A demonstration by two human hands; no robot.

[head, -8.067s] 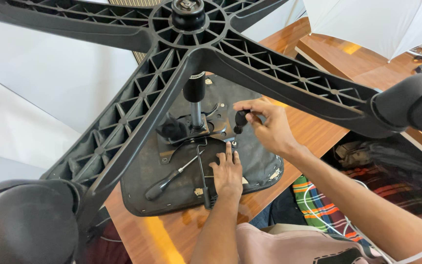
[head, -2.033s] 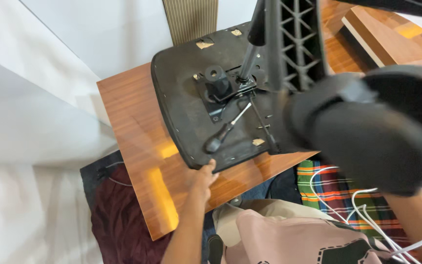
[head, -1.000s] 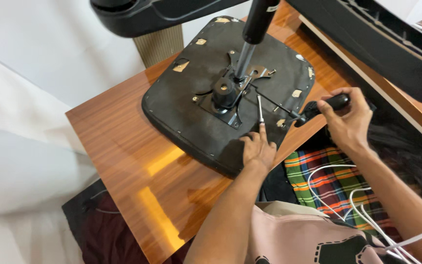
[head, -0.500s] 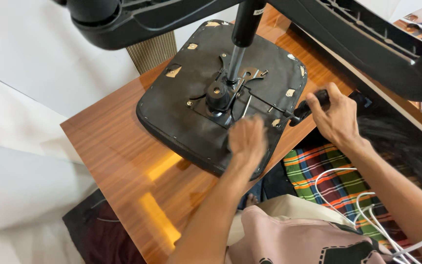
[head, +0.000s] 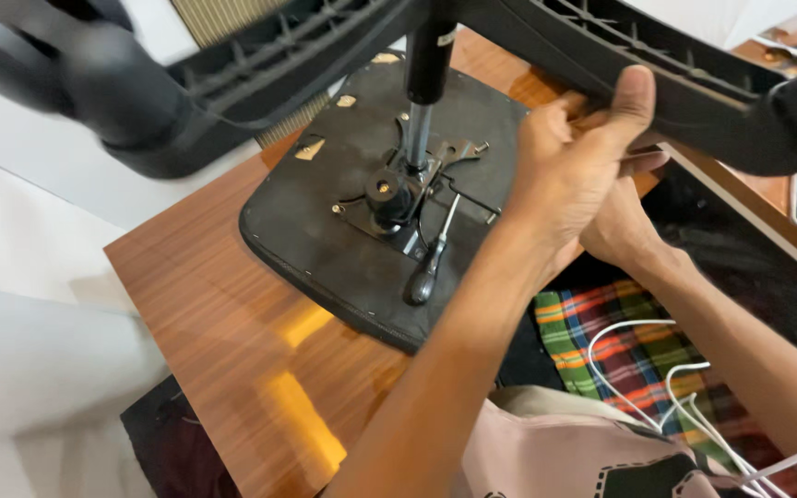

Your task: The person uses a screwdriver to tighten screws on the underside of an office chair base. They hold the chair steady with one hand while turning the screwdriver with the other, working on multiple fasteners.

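Left edge: a castor (head: pixel 113 83) on one leg of the upturned base (head: pixel 306 55), blurred, hanging out past the table (head: pixel 223 323). Risk: the base is top-heavy up on its column, so a lean to that side could swing the castor down onto the wood.

Centre: the seat (head: pixel 325 240) lies underside up on the table, one corner near the front edge. The column (head: pixel 420 101) rises from the mechanism plate (head: pixel 389 198) at its middle. A screwdriver (head: pixel 428 263) lies loose on the seat, tip toward the plate, handle toward the person. Risk: any rock of the seat could roll it off the edge (nothing holds it).

Right of centre: left hand (head: pixel 569 171) is curled around a base leg (head: pixel 694 83), thumb up over the top face, fingers wrapped below. Right hand (head: pixel 624 226) sits behind and beneath the left; mostly hidden, so I cannot tell whether its fingers grip the leg or merely brace. Risk: both hands act on one leg only, so a pull here could lever the column sideways in the plate or drag the seat over the glossy top.

Far right: white cables (head: pixel 684 406) trail across the checked cloth (head: pixel 620 341) at the lap. Risk: a forearm could snag them.
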